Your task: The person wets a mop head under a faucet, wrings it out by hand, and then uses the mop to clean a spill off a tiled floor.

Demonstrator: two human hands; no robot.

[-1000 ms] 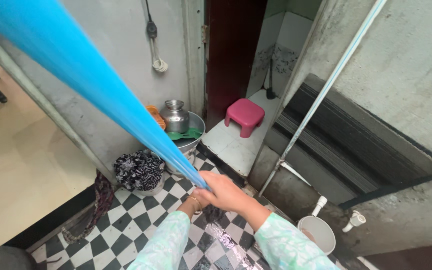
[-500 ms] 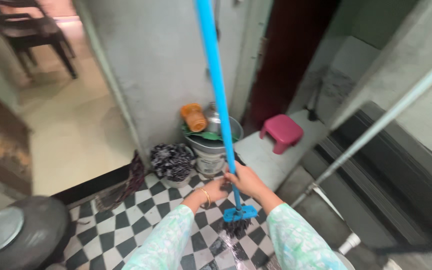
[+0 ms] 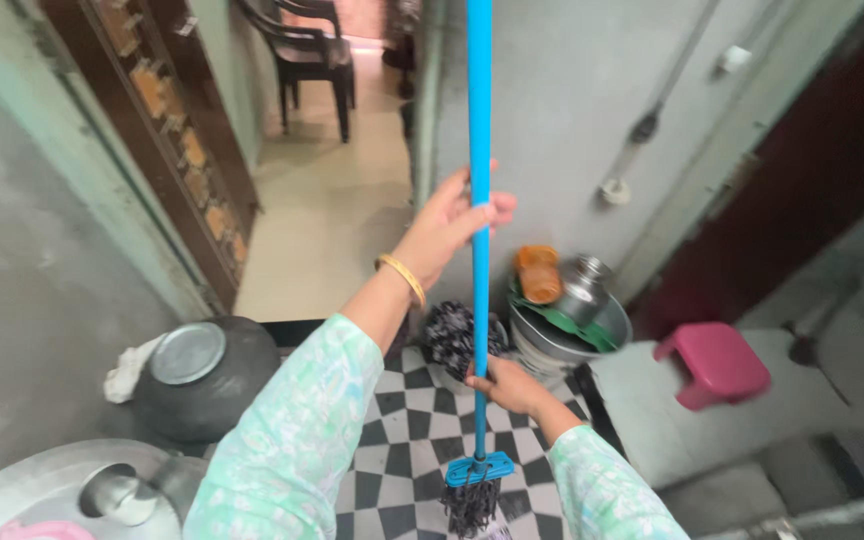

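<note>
A mop with a long blue handle (image 3: 479, 120) stands nearly upright over the black-and-white checked floor (image 3: 402, 430). Its blue clamp and dark string head (image 3: 474, 490) hang just above the tiles. My left hand (image 3: 452, 220) grips the handle high up, a gold bangle on the wrist. My right hand (image 3: 505, 385) holds the handle low down, a short way above the clamp. Both sleeves are pale green with a print.
A metal basin (image 3: 567, 335) with an orange cup, a steel pot and a green item stands by the wall, a dark patterned cloth bundle (image 3: 449, 335) beside it. A pink stool (image 3: 717, 362) sits to the right. A black lidded pot (image 3: 197, 375) is at left. A dark chair (image 3: 307, 55) stands beyond the doorway.
My left hand has slid up from the lower handle to a high grip. The mop has swung upright, and my view has turned left toward the doorway.
</note>
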